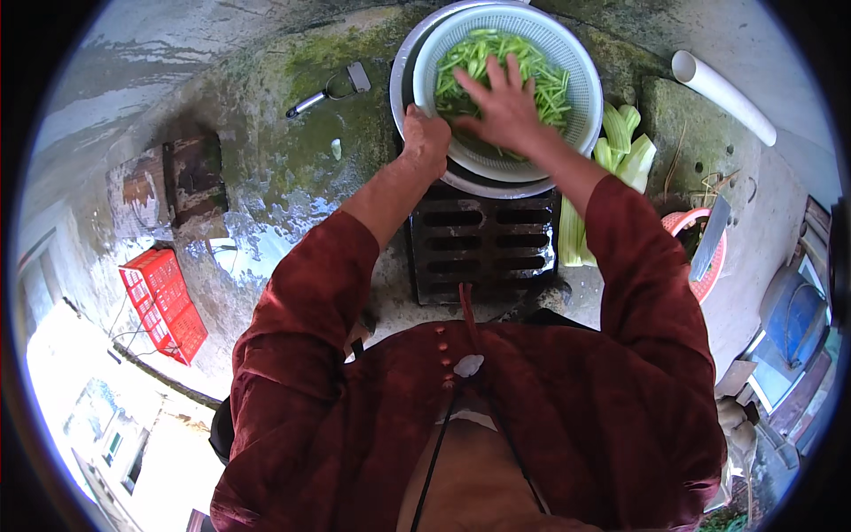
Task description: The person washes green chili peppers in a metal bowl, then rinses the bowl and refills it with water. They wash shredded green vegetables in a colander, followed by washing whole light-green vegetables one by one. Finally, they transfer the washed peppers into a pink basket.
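Observation:
My left hand (427, 141) grips the near-left rim of a pale plastic colander (588, 93), which sits inside a larger metal basin (401, 86). Cut green vegetable strips (548, 83) lie in the colander. Over them my right hand (503, 110) is spread, palm down with fingers apart, at the near side of the heap. Whether its fingertips touch the strips is hard to tell. The basin rests at the far end of a dark slotted grate (482, 256).
Left of the basin lies a peeler (329, 93). Peeled ribbed gourd pieces (621, 146) lie to the right, near a pink basket (708, 282) with a knife blade (711, 236) across it. A white pipe (725, 100) leans at the upper right. A red crate (164, 306) stands left.

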Demonstrator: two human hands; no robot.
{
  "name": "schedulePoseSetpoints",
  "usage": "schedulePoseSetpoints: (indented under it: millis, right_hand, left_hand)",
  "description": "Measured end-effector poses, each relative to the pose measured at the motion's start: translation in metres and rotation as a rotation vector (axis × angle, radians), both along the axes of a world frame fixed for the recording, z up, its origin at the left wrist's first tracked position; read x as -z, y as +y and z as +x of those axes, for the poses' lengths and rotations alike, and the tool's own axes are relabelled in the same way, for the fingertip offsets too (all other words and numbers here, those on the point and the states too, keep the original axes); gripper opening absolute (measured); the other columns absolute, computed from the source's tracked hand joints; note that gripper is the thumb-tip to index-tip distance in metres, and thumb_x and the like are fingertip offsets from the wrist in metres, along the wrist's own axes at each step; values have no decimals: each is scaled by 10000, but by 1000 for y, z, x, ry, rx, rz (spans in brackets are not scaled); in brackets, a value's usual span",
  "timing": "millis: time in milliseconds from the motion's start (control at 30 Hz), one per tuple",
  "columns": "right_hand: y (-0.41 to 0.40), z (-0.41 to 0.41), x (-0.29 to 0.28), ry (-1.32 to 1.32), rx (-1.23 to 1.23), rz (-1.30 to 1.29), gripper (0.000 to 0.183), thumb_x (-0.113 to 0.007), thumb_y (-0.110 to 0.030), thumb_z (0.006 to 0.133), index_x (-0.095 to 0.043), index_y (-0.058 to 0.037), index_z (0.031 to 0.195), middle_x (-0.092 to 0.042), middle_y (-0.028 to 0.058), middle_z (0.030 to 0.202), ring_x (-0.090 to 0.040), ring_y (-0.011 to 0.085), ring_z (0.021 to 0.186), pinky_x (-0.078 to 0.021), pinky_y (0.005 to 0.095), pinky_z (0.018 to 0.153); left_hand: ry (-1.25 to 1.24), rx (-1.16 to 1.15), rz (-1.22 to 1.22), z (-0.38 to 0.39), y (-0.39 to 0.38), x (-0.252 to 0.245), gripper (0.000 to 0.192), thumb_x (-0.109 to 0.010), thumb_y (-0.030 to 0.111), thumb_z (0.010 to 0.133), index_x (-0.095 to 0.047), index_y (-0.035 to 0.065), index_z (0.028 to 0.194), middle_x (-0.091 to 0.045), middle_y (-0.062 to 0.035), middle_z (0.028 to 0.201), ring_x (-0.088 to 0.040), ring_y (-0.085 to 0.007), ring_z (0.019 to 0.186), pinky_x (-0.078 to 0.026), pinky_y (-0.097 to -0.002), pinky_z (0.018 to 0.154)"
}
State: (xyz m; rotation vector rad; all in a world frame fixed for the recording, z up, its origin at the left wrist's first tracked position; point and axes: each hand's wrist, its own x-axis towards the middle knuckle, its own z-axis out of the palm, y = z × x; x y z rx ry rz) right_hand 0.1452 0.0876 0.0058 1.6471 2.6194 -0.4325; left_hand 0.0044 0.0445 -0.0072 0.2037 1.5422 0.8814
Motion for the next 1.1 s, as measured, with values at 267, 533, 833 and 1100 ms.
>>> schedulePoseSetpoints:
  millis: [267,533,833,1100]
  right_hand:
    - [12,-2,19,-44,0,99,758,-699,-465,680,-343,-353,1339,-319,164,1379,-242,426,1298,-339,609,929]
    - [35,12,29,468,125,9,522,-707,-234,693,-534,-219,1185,-548,110,1156,-560,282,979,-471,417,853]
    - [71,57,-37,465,-36,-508,651,-698,-214,747,-417,-264,1332,-303,122,1431,-261,268,1339,-231,382,1110]
    - [-4,3,11,-5,0,-25,789,-627,-540,746,-248,-338,1407,-204,187,1455,-191,421,1330,-196,645,1023]
  left_hand:
    - [69,61,16,2,-2,-7,307,-342,53,894,-379,65,1198,-472,-140,1156,-468,-284,1070,-403,-378,894]
    - [-85,-74,16,2,-1,47,214,-371,81,909,-427,52,1114,-517,-159,1058,-520,-316,952,-459,-444,852]
    - [-91,-21,-6,1,0,19,296,-379,131,906,-410,46,1188,-503,-158,1132,-502,-293,1018,-429,-396,883]
    - [-45,49,21,0,-10,14,395,-406,165,891,-392,36,1264,-490,-158,1207,-486,-271,1084,-400,-347,912]
